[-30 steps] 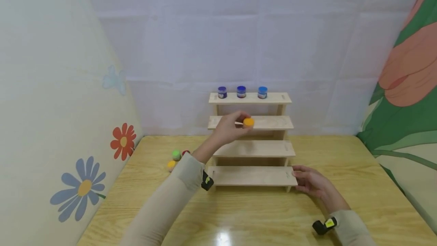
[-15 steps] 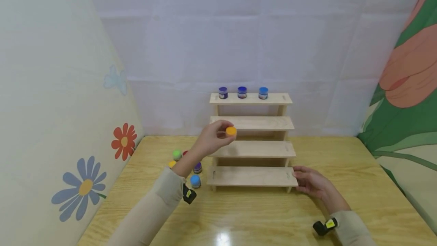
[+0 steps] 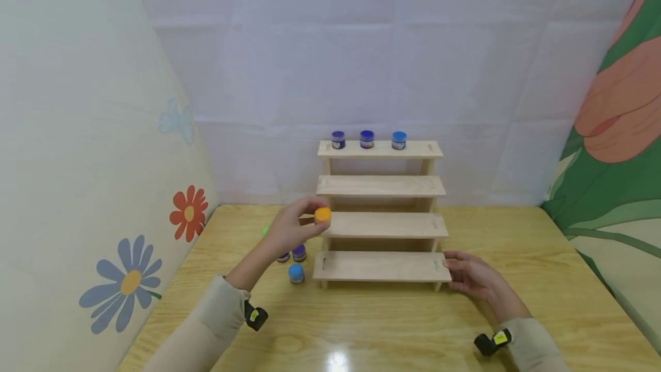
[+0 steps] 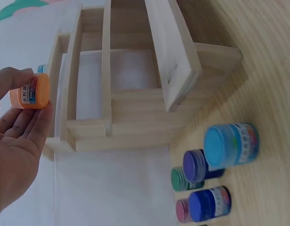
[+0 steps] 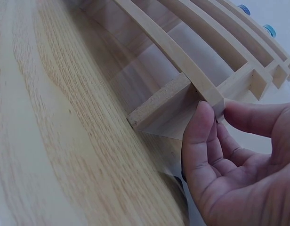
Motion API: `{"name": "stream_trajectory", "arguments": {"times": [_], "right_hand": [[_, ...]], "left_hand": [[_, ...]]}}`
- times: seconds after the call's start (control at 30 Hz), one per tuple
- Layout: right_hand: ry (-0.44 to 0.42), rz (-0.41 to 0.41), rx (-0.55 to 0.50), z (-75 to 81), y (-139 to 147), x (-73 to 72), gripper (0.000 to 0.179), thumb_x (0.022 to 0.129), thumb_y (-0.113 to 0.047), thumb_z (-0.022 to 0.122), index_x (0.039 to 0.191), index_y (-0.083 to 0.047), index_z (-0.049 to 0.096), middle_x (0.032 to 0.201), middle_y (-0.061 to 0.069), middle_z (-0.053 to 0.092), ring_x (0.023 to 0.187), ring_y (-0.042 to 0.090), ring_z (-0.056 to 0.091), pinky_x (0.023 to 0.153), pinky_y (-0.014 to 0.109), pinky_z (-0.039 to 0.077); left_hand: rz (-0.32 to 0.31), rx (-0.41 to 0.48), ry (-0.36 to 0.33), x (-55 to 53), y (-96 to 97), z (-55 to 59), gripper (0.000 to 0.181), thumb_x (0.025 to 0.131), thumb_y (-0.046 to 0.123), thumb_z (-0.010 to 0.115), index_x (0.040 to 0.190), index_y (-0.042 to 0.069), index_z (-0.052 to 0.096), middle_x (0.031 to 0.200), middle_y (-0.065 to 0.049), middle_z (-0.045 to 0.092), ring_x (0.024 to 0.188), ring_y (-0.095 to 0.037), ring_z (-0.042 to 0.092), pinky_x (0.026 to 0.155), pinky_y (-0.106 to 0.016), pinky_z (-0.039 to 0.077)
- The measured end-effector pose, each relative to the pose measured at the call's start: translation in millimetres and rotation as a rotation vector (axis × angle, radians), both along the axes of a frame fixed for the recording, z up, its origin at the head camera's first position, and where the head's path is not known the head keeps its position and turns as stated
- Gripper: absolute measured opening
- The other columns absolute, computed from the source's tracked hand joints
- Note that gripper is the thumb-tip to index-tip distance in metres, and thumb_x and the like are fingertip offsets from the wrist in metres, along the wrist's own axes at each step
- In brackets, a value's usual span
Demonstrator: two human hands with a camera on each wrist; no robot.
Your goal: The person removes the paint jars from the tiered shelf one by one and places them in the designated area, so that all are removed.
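Observation:
My left hand (image 3: 286,231) pinches a small orange paint jar (image 3: 322,214) between thumb and fingers, in front of the left ends of the middle steps of a wooden tiered shelf (image 3: 382,267). In the left wrist view the jar (image 4: 32,92) lies sideways in the picture, its printed label showing. At the shelf's right side, my right hand (image 3: 476,275) holds the end of the lowest board. The right wrist view shows the thumb and fingertips (image 5: 205,113) of that hand gripping the board's corner. A purple, a dark blue and a lighter blue jar (image 3: 399,140) stand on the top step.
Several jars stand on the wooden table (image 3: 392,326) left of the shelf, among them a light blue jar (image 3: 296,273) and a purple jar (image 3: 299,253). My left forearm partly covers this group. A white cloth (image 3: 268,73) hangs behind, with painted panels at both sides.
My left hand has carried the orange jar left and downward, from before the second step from the top. The jars by the shelf came into sight. The right hand stays put.

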State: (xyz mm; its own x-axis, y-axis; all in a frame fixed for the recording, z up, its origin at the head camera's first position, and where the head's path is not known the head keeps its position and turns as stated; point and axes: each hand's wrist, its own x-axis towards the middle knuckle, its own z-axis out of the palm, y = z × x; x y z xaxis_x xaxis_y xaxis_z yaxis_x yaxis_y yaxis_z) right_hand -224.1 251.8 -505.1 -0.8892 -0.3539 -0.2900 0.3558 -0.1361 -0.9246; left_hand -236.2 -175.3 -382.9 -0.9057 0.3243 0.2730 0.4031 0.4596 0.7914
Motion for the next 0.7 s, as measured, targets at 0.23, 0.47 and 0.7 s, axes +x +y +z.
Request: {"name": "stream_trajectory", "arguments": {"times": [0.23,0.47,0.7], "right_hand": [[0.003,0.009,0.009,1.1,-0.2,0.3,0.036,0.103,-0.013,0.057,0.137,-0.004,0.049,0.097,0.000,0.073,0.083,0.012,0.070,0.066,0.023,0.059],[-0.002,0.009,-0.005,3.1,-0.2,1.7,0.036,0.102,-0.013,0.059,0.136,-0.005,0.051,0.096,0.001,0.073,0.082,0.012,0.070,0.066,0.023,0.059],[0.001,0.014,-0.005,3.6,-0.7,2.2,0.032,0.102,-0.013,0.058,0.133,-0.007,0.053,0.096,0.001,0.073,0.082,0.012,0.070,0.066,0.023,0.059]], "left_hand": [[0.053,0.012,-0.032,12.3,-28.0,-8.3,0.047,0.092,0.020,0.077,0.133,0.005,0.060,0.124,-0.012,0.065,0.115,-0.028,0.064,0.097,-0.038,0.058],[0.105,0.003,-0.044,21.2,-50.2,-20.0,0.044,0.091,0.022,0.078,0.129,0.008,0.062,0.121,-0.010,0.067,0.106,-0.026,0.064,0.096,-0.038,0.058],[0.136,-0.033,-0.017,26.7,-66.5,-31.1,0.042,0.093,0.020,0.076,0.129,0.005,0.061,0.119,-0.010,0.067,0.108,-0.028,0.063,0.096,-0.043,0.058]]}}
